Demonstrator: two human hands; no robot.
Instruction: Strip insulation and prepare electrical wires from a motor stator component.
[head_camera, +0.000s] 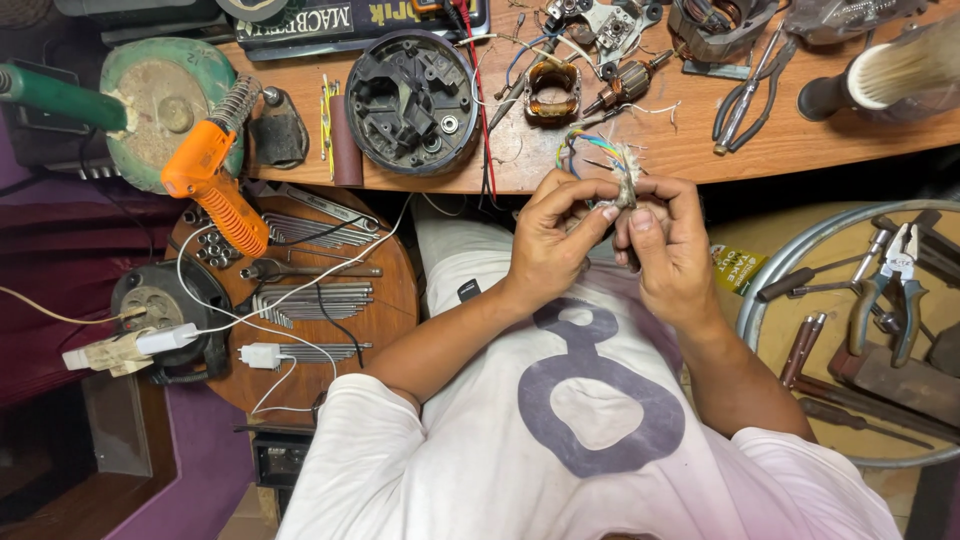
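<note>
My left hand (553, 240) and my right hand (668, 240) meet just below the wooden bench edge (700, 165). Both pinch a small grey wound part (627, 192) with frayed threads and coloured wires (590, 145) looping out of its top. My thumbs and forefingers press on it from both sides. Most of the part is hidden behind my fingers.
On the bench lie a round black motor housing (412, 100), a copper-wound stator (552, 90), an armature (628, 85) and pliers (745, 95). An orange hot-air gun (212, 180) hangs over a round tray of sockets and wrenches (310, 300). At the right, a metal basin (860, 320) holds pliers and screwdrivers.
</note>
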